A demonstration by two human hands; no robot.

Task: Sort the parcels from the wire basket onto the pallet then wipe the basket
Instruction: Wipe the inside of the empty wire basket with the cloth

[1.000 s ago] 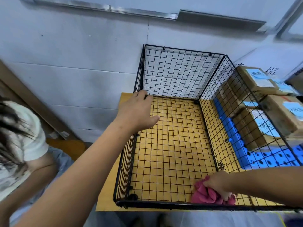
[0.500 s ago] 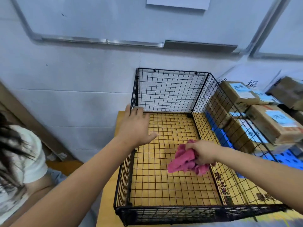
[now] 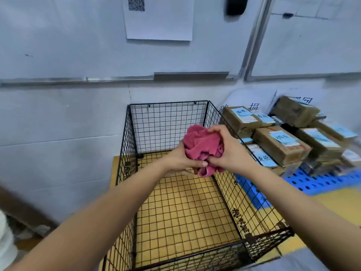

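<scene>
both hands bunch the cloth (image 3: 201,145) above the basket (image 3: 125,153): left hand (image 3: 179,161) curled under it, right hand (image 3: 230,153) gripping its top and side. the parcels (image 3: 281,147) sit stacked on the pallet (image 3: 320,182) beside the basket. risk: loose folds could snag the wire, or a hard wipe could shove the basket. a wall sign (image 3: 255,107) shows 损; the blue parcel labels are too blurred to read

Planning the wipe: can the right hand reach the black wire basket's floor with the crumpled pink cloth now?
Probably yes. The black wire basket is open-topped with nothing inside, and the right hand holds the crumpled pink cloth above it. The left hand also grips the cloth.
</scene>
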